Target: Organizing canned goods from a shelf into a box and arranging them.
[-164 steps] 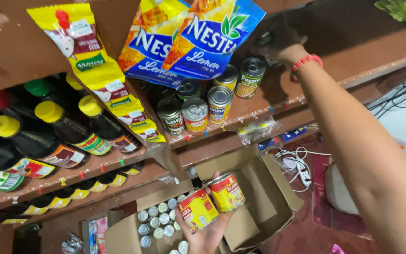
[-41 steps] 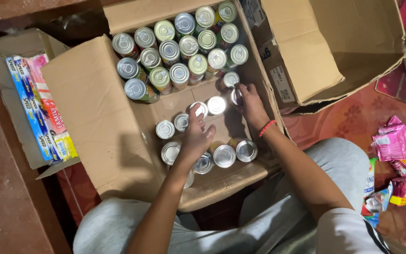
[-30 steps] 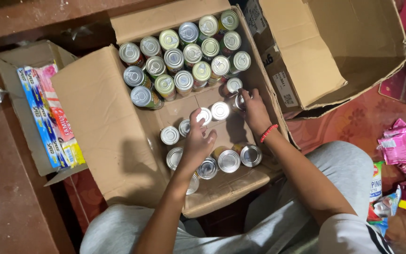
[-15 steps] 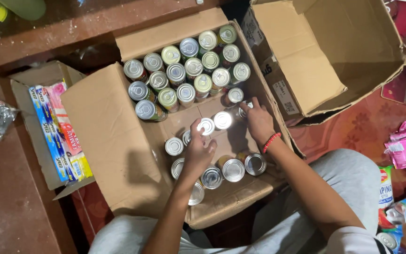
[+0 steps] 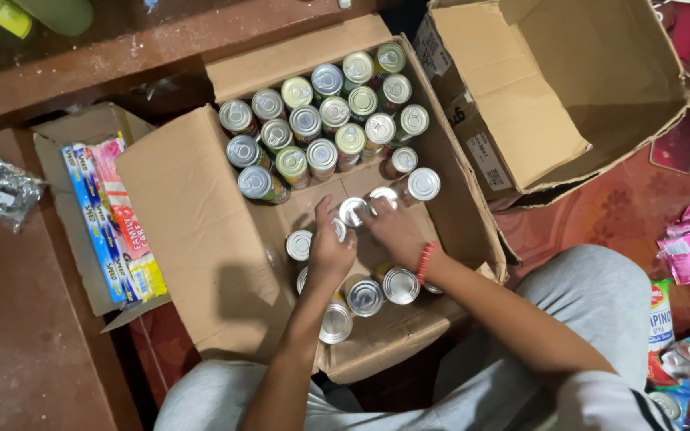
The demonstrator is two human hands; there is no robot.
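A: Left hand (image 5: pixel 331 254) curled over a small tin (image 5: pixel 339 230) in the cardboard box (image 5: pixel 193 239)?

B: Looks so; fingers hide it. Right hand (image 5: pixel 397 231) pinches the silver-topped can (image 5: pixel 353 211) beside it.

A: Risk?

B: Loose cans (image 5: pixel 365 297) crowd the wrists; a nudge could topple them.

Reaching forward and down with both bare forearms, converging. Left hand (image 5: pixel 331 249) lying palm down, fingers curled and closing. Right hand (image 5: pixel 393 229) angling inward just beside it, fingers bent, red band circling the wrist.
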